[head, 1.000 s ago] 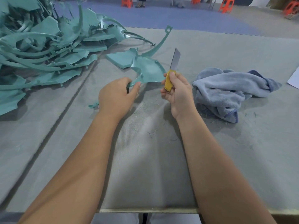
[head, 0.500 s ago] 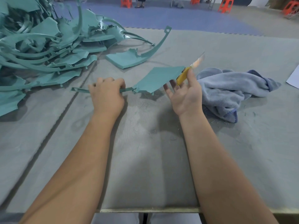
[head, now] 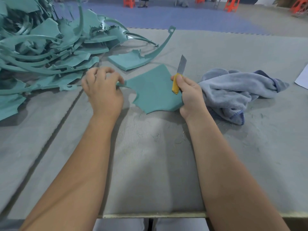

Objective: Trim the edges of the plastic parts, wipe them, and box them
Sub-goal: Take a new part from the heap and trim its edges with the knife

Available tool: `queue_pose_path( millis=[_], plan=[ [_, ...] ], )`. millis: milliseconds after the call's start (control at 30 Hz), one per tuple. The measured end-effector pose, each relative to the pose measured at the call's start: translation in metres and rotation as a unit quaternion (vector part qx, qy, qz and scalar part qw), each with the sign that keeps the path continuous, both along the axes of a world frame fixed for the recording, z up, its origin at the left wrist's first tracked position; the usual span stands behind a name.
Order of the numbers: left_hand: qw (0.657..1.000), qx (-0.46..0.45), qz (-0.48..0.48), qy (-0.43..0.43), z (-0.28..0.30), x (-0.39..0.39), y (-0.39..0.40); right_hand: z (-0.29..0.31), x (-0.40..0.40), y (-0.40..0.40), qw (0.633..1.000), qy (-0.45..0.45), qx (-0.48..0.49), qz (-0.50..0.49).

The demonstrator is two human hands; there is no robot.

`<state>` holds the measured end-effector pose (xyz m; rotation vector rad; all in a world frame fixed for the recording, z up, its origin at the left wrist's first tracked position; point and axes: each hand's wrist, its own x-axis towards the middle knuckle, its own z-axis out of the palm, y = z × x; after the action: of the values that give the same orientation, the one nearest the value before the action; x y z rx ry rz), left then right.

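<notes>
A flat teal plastic part (head: 153, 90) lies between my hands, just above the grey table mat (head: 150, 155). My left hand (head: 104, 92) pinches its thin left tip with curled fingers. My right hand (head: 191, 97) grips a yellow-handled knife (head: 177, 80), blade pointing up and away, and its lower fingers also hold the part's right edge. Behind them lies another teal part (head: 133, 60) with a long curved arm. A crumpled blue-grey cloth (head: 236, 92) sits right of my right hand.
A large heap of teal plastic parts (head: 41, 50) fills the table's far left. A white sheet (head: 302, 77) pokes in at the right edge. Fine plastic shavings dot the mat. Orange stools (head: 231, 4) stand on the floor beyond.
The teal part has been turned and lowered to lie flat, facing up, between my hands. My right hand has swung the knife from tilted right back to upright and now also holds the part's edge.
</notes>
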<state>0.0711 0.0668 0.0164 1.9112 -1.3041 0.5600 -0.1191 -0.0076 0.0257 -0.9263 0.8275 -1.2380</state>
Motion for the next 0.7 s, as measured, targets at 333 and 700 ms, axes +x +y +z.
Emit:
queue_pose_path(
  millis=[333, 700],
  plan=[
    [0.944, 0.044, -0.196, 0.261, -0.003, -0.021, -0.008, 0.0, 0.001, 0.001, 0.904, 0.15, -0.298, -0.269],
    [0.721, 0.012, -0.211, 0.66, 0.001, -0.017, -0.021, -0.017, 0.021, 0.006, 0.908, 0.321, -0.26, 0.071]
  ],
)
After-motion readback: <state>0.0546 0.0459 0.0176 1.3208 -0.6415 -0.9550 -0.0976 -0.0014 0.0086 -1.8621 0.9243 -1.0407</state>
